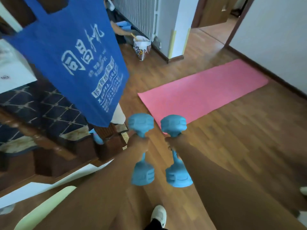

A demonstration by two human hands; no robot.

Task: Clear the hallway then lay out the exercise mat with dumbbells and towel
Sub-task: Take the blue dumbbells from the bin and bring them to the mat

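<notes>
The left hand (140, 144) is clenched round the handle of the left dumbbell (142, 175). The right hand (172, 145) grasps the right dumbbell (178, 177) the same way. Each fist wraps the narrow middle, so one blue head shows above it and one below. The two weights hang nearly upright, side by side and a little apart. They are over the wooden floor (232, 146), just at the near corner of the pink exercise mat (204, 90).

The step in hand looks to be bringing the pair to the mat and setting them down. To do it well, lower them rather than drop them. Hold each grip full until the dumbbell lies on its side and is at rest, because the ridged heads may roll on the smooth boards. Laying them parallel at one end or along one edge would leave the middle of the mat free for the towel.

The mat lies unrolled and flat, running away toward the far wall, so that part of the task seems done. I cannot make out a towel anywhere.

A white shoe (158, 214) shows at the bottom edge. A blue tote bag (74, 55) with white print hangs at the left. Farther off, another person's arm (120, 31) reaches toward a white bag (142, 45) standing on the floor beside a radiator (136, 12).
</notes>
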